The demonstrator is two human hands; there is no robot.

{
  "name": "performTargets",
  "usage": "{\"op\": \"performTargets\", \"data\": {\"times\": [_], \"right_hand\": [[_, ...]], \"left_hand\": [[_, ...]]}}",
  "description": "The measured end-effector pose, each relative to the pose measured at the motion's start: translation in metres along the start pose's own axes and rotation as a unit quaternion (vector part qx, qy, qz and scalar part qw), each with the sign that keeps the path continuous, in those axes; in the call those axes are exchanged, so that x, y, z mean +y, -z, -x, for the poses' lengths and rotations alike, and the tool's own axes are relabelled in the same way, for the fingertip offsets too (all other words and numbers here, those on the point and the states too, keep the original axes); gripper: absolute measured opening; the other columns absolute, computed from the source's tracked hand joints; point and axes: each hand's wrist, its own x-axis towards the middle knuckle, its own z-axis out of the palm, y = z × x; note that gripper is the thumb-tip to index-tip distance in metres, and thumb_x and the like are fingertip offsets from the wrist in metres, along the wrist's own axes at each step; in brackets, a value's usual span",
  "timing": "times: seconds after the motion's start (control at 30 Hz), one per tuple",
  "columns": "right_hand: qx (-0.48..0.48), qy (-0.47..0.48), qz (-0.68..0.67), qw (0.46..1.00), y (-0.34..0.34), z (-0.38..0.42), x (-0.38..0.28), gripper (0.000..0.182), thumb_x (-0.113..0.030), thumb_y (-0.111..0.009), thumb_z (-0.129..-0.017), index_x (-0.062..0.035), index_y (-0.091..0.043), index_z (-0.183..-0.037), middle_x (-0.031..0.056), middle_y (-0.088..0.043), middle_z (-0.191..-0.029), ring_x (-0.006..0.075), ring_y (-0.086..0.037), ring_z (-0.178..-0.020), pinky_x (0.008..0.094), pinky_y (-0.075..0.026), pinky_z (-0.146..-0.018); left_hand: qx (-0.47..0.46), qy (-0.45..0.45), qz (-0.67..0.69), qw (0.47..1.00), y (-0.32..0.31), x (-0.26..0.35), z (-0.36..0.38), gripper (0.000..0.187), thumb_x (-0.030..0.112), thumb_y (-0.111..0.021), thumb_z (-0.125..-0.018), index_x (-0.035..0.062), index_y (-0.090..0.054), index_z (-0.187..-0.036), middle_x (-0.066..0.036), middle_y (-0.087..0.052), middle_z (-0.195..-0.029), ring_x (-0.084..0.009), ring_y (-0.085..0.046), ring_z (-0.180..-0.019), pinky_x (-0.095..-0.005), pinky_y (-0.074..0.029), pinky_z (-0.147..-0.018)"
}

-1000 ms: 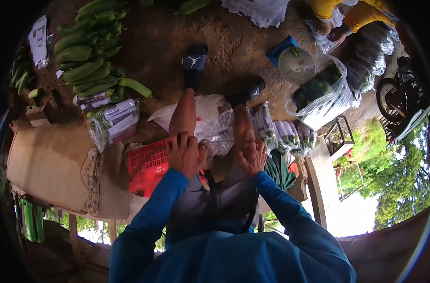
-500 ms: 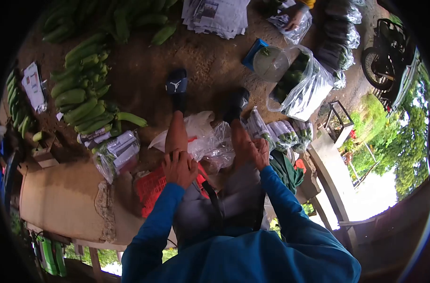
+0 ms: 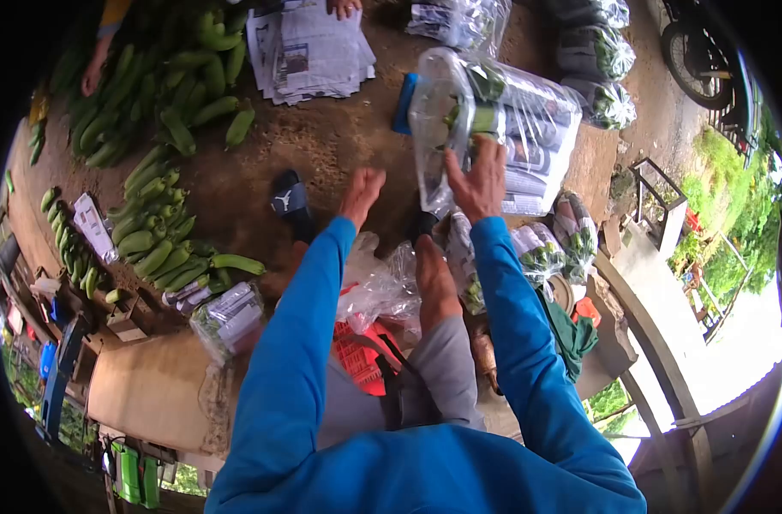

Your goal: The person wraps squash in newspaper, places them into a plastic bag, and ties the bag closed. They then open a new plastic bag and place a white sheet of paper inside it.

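Clear bag of paper-wrapped green vegetables sits ahead of the person, right of centre, by the far end of the right leg; its left end bulges as loose plastic, wrapped rolls lie side by side inside; right hand is at its near edge, thumb and fingers spread apart, fingertips overlapping the plastic; can't tell if they press on it. Left hand is well apart from the bag, over bare floor, fingers partly curled; can't tell if it pinches anything.

Blue item shows just left of the bag, partly hidden by it; more filled bags line up on the right, another filled bag lies beyond. Newspaper stack is farther out, left of the bag, a co-worker's hand at its far edge; big vegetable pile left of that, another bare hand over its left side; smaller vegetable pile nearer, left of the dark sandal.

Crumpled plastic and red crate between the legs; wrapped bundles right of the right knee, green cloth just nearer; motorbike far right.
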Motion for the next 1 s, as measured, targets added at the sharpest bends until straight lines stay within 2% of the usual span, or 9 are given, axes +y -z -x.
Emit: {"op": "performTargets", "data": {"times": [0.17, 0.23, 0.4, 0.5, 0.7, 0.73, 0.83, 0.9, 1.0], "right_hand": [[0.019, 0.004, -0.022, 1.0, 0.002, -0.013, -0.008, 0.041, -0.033, -0.062, -0.075, -0.0013, -0.055, -0.1, 0.0185, -0.051, -0.097, 0.0362, -0.052, -0.091, 0.0444, -0.044, -0.076], [0.009, -0.008, -0.031, 0.999, 0.0, -0.019, -0.005, 0.042, -0.036, -0.064, -0.074, -0.0009, -0.057, -0.096, 0.0189, -0.054, -0.097, 0.0375, -0.054, -0.09, 0.0453, -0.043, -0.076], [0.057, 0.017, -0.07, 0.996, -0.011, -0.031, 0.012, 0.025, -0.025, -0.059, -0.073, -0.0005, -0.057, -0.077, 0.0169, -0.055, -0.076, 0.0372, -0.055, -0.073, 0.0459, -0.044, -0.066], [0.047, -0.026, -0.174, 0.983, -0.008, -0.033, 0.018, 0.023, -0.023, -0.057, -0.075, 0.0004, -0.056, -0.075, 0.0162, -0.055, -0.066, 0.0355, -0.054, -0.061, 0.0443, -0.044, -0.061], [0.007, -0.268, -0.539, 0.798, -0.008, -0.031, 0.048, 0.028, -0.024, -0.045, -0.084, -0.0005, -0.051, -0.071, 0.0076, -0.053, -0.059, 0.0186, -0.052, -0.05, 0.0342, -0.04, -0.047], [0.111, -0.15, -0.404, 0.896, -0.051, -0.029, 0.076, 0.025, -0.022, -0.044, -0.085, -0.0015, -0.051, -0.072, 0.0079, -0.051, -0.058, 0.0174, -0.048, -0.046, 0.0327, -0.037, -0.043], [0.269, 0.12, -0.128, 0.947, -0.011, -0.037, 0.076, 0.034, -0.032, -0.051, -0.091, -0.0053, -0.05, -0.07, 0.0019, -0.044, -0.056, 0.0114, -0.04, -0.049, 0.0301, -0.03, -0.045], [0.01, -0.22, -0.42, 0.881, 0.033, -0.032, 0.063, 0.043, -0.033, -0.055, -0.087, 0.0038, -0.045, -0.069, 0.0205, -0.045, -0.06, 0.027, -0.041, -0.056, 0.0427, -0.034, -0.056], [-0.024, -0.168, -0.3, 0.939, 0.109, -0.02, 0.061, 0.057, -0.051, -0.057, -0.083, 0.0044, -0.05, -0.07, 0.0197, -0.049, -0.058, 0.0257, -0.045, -0.056, 0.0416, -0.038, -0.057]], "left_hand": [[-0.079, 0.081, 0.165, 0.98, -0.062, 0.055, -0.098, 0.04, 0.045, -0.057, -0.083, 0.0111, -0.055, -0.103, -0.004, -0.053, -0.089, -0.0159, -0.051, -0.078, -0.0303, -0.042, -0.068], [-0.068, -0.134, 0.138, 0.979, -0.079, 0.057, -0.102, 0.036, 0.042, -0.052, -0.084, 0.011, -0.056, -0.102, -0.005, -0.055, -0.09, -0.0169, -0.054, -0.082, -0.0308, -0.044, -0.069], [-0.068, 0.083, 0.312, 0.944, -0.095, 0.069, -0.115, 0.031, 0.033, -0.048, -0.085, 0.0081, -0.059, -0.1, -0.007, -0.059, -0.094, -0.0179, -0.058, -0.084, -0.032, -0.048, -0.069], [-0.087, -0.09, 0.241, 0.962, -0.098, 0.035, -0.133, 0.031, 0.035, -0.048, -0.085, 0.0101, -0.06, -0.099, -0.004, -0.06, -0.091, -0.0173, -0.058, -0.082, -0.0332, -0.049, -0.07], [-0.033, 0.15, 0.246, 0.957, -0.107, 0.085, -0.094, 0.043, 0.05, -0.045, -0.083, 0.0154, -0.06, -0.104, -0.003, -0.061, -0.097, -0.0223, -0.057, -0.082, -0.0347, -0.048, -0.07], [-0.015, 0.115, 0.231, 0.966, -0.109, 0.089, -0.079, 0.044, 0.056, -0.047, -0.08, 0.0178, -0.059, -0.099, -0.003, -0.059, -0.086, -0.0201, -0.054, -0.07, -0.0324, -0.044, -0.058], [-0.006, 0.162, 0.211, 0.964, -0.112, 0.118, -0.049, 0.043, 0.059, -0.048, -0.079, 0.0184, -0.056, -0.093, -0.002, -0.052, -0.075, -0.0158, -0.046, -0.057, -0.0301, -0.037, -0.05], [0.014, 0.155, 0.241, 0.958, -0.124, 0.136, -0.018, 0.044, 0.062, -0.048, -0.08, 0.0184, -0.049, -0.074, 0.002, -0.038, -0.059, -0.0109, -0.033, -0.044, -0.0266, -0.025, -0.04], [-0.05, 0.169, 0.286, 0.942, -0.14, 0.152, 0.017, 0.051, 0.065, -0.049, -0.079, 0.0212, -0.034, -0.059, 0.007, -0.024, -0.047, -0.0077, -0.021, -0.035, -0.023, -0.015, -0.034]]}}
